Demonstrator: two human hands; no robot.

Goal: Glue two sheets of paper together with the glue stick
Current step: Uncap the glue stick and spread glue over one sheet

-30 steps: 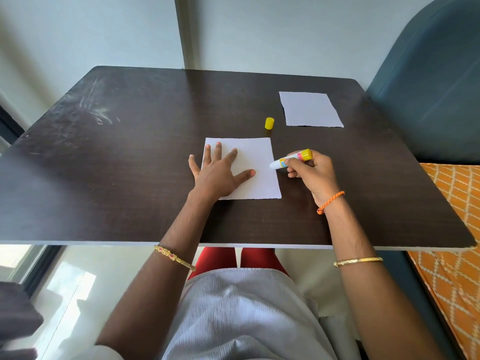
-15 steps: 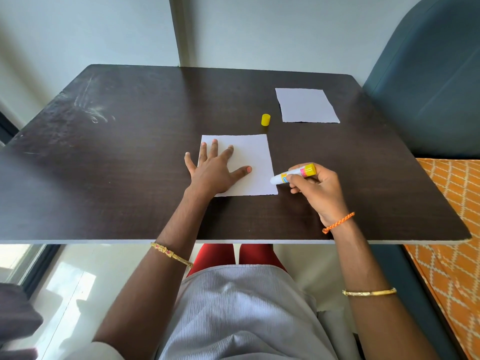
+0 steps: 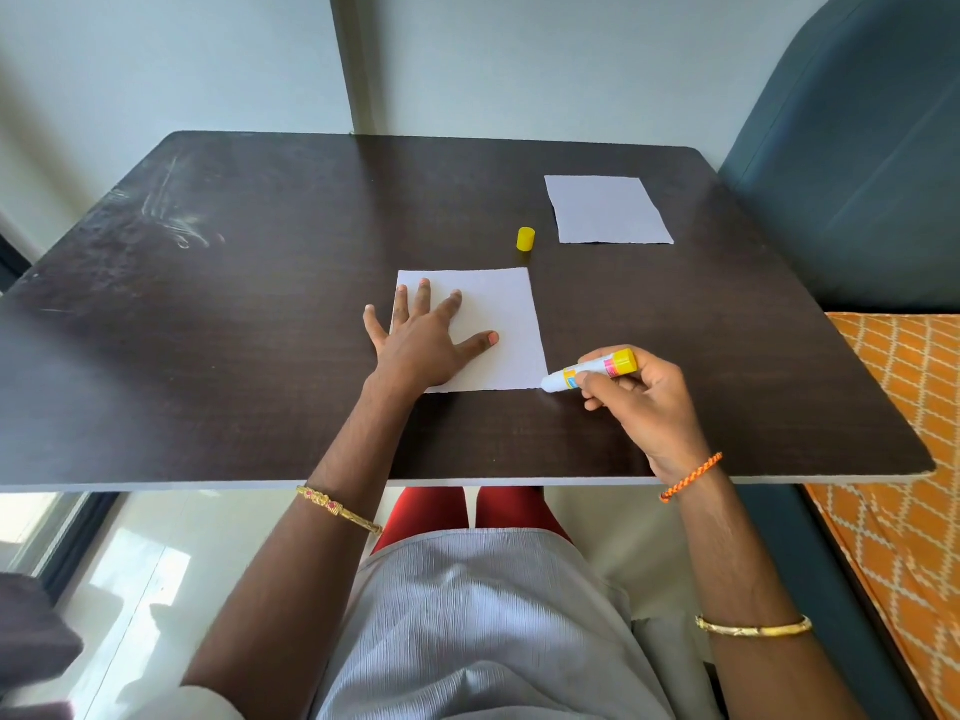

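glue stick (image 3: 592, 372), uncapped, held in the right hand (image 3: 641, 402) with fingers closed around its barrel; the white tip meets the near right corner of the near sheet of paper (image 3: 493, 317). this sheet lies flat on the dark table (image 3: 208, 356), pinned by the left hand (image 3: 421, 340), which rests palm down with fingers spread, little finger off the sheet's left edge. the yellow cap (image 3: 525, 239) stands upright just beyond the sheet's far right corner. a second sheet of paper (image 3: 608, 210) lies flat farther back and to the right, apart from cap and first sheet. an orange braided band (image 3: 691, 477) circles the right wrist
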